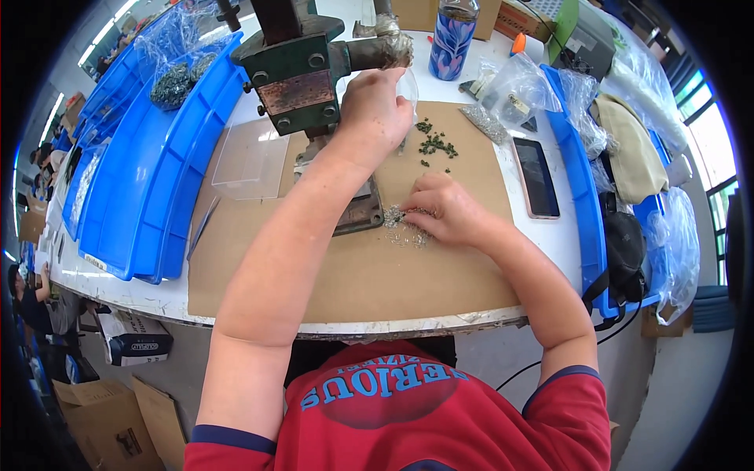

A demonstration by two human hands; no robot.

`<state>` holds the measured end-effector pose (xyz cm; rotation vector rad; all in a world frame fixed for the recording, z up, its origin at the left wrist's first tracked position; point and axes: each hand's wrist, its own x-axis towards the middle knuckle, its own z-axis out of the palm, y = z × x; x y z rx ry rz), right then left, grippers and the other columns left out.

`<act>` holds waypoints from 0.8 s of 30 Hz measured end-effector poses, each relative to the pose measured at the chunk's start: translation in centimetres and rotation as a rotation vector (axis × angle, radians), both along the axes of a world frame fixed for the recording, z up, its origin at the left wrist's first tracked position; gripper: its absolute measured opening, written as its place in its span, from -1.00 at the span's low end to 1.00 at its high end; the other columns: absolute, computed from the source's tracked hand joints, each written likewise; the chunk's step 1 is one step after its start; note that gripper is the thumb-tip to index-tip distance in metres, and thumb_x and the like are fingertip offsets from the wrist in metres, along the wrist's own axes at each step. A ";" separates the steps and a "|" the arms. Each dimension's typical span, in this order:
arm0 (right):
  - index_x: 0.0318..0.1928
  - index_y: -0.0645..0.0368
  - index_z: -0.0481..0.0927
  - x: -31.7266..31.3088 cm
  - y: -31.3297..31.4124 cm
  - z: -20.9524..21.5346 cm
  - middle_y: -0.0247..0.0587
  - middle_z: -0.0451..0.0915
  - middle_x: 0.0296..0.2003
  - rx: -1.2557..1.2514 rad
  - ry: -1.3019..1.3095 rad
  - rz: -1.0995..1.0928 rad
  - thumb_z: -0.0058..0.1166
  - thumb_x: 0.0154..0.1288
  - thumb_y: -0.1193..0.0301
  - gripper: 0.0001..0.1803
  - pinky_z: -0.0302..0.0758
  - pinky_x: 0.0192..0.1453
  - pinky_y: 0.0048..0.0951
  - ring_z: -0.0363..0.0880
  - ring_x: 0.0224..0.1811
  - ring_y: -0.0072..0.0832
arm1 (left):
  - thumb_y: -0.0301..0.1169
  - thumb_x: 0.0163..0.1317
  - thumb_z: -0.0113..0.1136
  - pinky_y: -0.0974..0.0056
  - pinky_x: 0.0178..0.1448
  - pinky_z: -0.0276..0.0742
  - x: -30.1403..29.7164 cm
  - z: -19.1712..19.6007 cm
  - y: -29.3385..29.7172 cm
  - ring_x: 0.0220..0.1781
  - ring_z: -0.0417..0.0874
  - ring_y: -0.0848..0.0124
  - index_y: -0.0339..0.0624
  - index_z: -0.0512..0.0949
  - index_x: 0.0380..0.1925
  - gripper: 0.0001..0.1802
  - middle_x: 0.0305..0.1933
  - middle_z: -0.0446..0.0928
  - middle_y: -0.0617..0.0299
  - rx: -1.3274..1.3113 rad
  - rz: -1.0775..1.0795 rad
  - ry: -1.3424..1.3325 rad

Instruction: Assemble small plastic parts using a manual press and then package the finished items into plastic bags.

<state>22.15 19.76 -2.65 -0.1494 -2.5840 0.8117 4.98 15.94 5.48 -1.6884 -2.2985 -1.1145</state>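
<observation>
A dark green hand press (pixel 294 82) stands in the middle of the table, its base (pixel 361 210) partly behind my left forearm. My left hand (pixel 371 108) is raised beside it, closed around the press lever just under the tape-wrapped end (pixel 393 49); most of the fingers are hidden. At the right of the base my right hand (pixel 444 208) rests on a small heap of silvery metal pieces (pixel 404 234). Its fingers are bent and pinched together, and what lies between them is too small to make out. Beyond it several small dark green parts (pixel 437 145) lie scattered.
Brown cardboard (pixel 463 271) covers the work area. A clear plastic box (pixel 251 161) and tweezers (pixel 203 228) lie left, beside a blue bin (pixel 149 188). To the right are a phone (pixel 536 177), a bag of small parts (pixel 483 124) and another blue bin (pixel 577 173). A patterned bottle (pixel 453 39) stands behind.
</observation>
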 end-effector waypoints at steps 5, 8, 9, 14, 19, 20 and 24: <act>-0.37 0.21 0.62 -0.2 -0.5 -0.3 -0.24 0.50 -0.44 0.155 -0.004 0.044 0.13 0.05 0.56 -0.91 0.37 -0.21 -0.41 0.42 -0.41 -0.26 | -0.53 -0.02 0.08 0.20 -0.04 0.54 0.4 0.0 -0.2 -0.15 0.62 0.09 -0.28 0.58 -0.06 -0.58 -0.14 0.61 -0.07 0.058 -0.024 -0.012; -0.37 0.20 0.62 -0.3 -0.6 -0.1 -0.25 0.49 -0.44 0.194 -0.012 0.028 0.14 0.05 0.55 -0.91 0.37 -0.20 -0.41 0.42 -0.41 -0.26 | -0.56 -0.03 0.09 0.20 -0.03 0.55 0.4 0.1 -0.3 -0.15 0.62 0.08 -0.31 0.58 -0.08 -0.58 -0.15 0.61 -0.08 0.072 -0.029 -0.022; -0.36 0.20 0.63 -0.3 -0.6 0.1 -0.25 0.50 -0.44 0.212 -0.014 0.009 0.13 0.05 0.55 -0.91 0.37 -0.20 -0.41 0.42 -0.40 -0.26 | -0.56 -0.03 0.09 0.20 -0.03 0.55 0.3 0.1 -0.3 -0.15 0.62 0.09 -0.31 0.58 -0.07 -0.58 -0.15 0.61 -0.08 0.069 -0.030 -0.031; -0.35 0.19 0.64 -0.3 0.4 0.0 -0.26 0.50 -0.44 0.304 0.062 -0.166 0.14 0.06 0.54 -0.89 0.37 -0.21 -0.42 0.43 -0.38 -0.28 | -0.52 -0.01 0.10 0.23 -0.05 0.55 0.1 -0.2 0.0 -0.17 0.63 0.13 -0.27 0.58 -0.06 -0.58 -0.12 0.61 -0.04 0.055 -0.020 -0.013; -0.34 0.19 0.65 -0.4 -0.5 0.3 -0.26 0.50 -0.44 0.271 0.055 -0.178 0.14 0.07 0.53 -0.89 0.38 -0.21 -0.42 0.43 -0.37 -0.30 | -0.52 0.00 0.10 0.24 -0.04 0.55 0.0 -0.3 0.1 -0.17 0.63 0.14 -0.27 0.58 -0.06 -0.58 -0.12 0.61 -0.04 0.055 -0.024 -0.013; -0.34 0.19 0.65 -0.4 -1.2 0.5 -0.26 0.50 -0.44 0.228 0.009 -0.118 0.14 0.07 0.53 -0.89 0.38 -0.21 -0.41 0.43 -0.37 -0.30 | -0.54 -0.01 0.11 0.23 -0.03 0.55 0.1 -0.3 0.1 -0.16 0.62 0.12 -0.30 0.58 -0.06 -0.58 -0.13 0.60 -0.06 0.060 -0.034 -0.032; -0.34 0.20 0.65 -0.6 -2.2 0.5 -0.27 0.50 -0.44 0.185 -0.039 -0.041 0.14 0.09 0.53 -0.90 0.38 -0.21 -0.41 0.43 -0.37 -0.31 | -0.55 -0.01 0.11 0.22 -0.02 0.55 0.2 -0.4 0.1 -0.16 0.62 0.11 -0.32 0.58 -0.07 -0.59 -0.14 0.60 -0.07 0.072 -0.045 -0.053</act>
